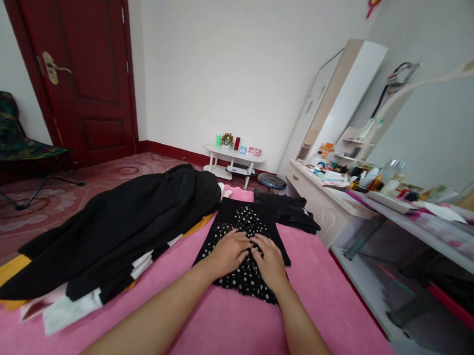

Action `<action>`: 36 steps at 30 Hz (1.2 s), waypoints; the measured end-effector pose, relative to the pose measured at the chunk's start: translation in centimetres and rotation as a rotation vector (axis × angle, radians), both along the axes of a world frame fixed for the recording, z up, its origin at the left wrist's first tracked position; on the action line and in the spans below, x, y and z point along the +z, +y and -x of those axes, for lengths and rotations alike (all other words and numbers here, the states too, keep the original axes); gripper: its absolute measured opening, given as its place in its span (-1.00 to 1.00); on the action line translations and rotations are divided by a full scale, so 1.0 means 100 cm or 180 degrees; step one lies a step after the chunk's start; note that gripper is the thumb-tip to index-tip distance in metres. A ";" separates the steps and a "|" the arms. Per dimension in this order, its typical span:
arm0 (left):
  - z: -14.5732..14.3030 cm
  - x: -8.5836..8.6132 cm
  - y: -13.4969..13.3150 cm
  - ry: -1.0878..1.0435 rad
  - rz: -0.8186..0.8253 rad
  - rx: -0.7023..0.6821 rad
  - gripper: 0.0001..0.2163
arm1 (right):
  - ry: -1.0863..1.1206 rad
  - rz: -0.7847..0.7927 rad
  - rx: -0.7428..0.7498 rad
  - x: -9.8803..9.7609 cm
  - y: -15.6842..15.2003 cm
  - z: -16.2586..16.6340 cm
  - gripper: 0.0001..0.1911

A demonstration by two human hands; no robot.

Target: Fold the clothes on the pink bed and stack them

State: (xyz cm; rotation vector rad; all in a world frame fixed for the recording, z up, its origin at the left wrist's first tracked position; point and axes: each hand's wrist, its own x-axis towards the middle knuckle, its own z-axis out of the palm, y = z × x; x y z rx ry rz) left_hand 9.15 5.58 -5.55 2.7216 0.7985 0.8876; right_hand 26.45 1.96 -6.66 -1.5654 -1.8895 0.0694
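A black garment with white dots lies on the pink bed cover, over a plain black piece of clothing whose edges show on both sides. My left hand rests on the dotted cloth from the left, fingers extended to the right and thumb apart. From the right, my right hand lies on the same cloth, its fingers pointing up and left. Fingertips of both hands come close together near the middle. Cloth beneath the palms is hidden.
A heap of clothes, mostly black with yellow and white pieces, lies to the left. Folded black clothes lie beyond on the right. A cluttered dressing table stands at the right, a low white table by the wall, a camouflage chair at left.
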 end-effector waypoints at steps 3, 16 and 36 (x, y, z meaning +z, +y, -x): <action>0.001 0.002 -0.002 -0.0002 -0.0104 -0.0111 -0.71 | 0.0154 -0.0078 0.0017 -0.001 -0.001 -0.004 -0.71; 0.030 -0.008 0.032 -0.0183 0.0648 0.2355 -0.44 | 0.0355 -0.0115 -0.0006 0.000 -0.003 -0.003 -0.75; 0.016 0.015 0.014 0.0332 -0.0098 0.0777 -0.64 | 0.0418 -0.0104 -0.0046 -0.002 -0.002 -0.004 -0.75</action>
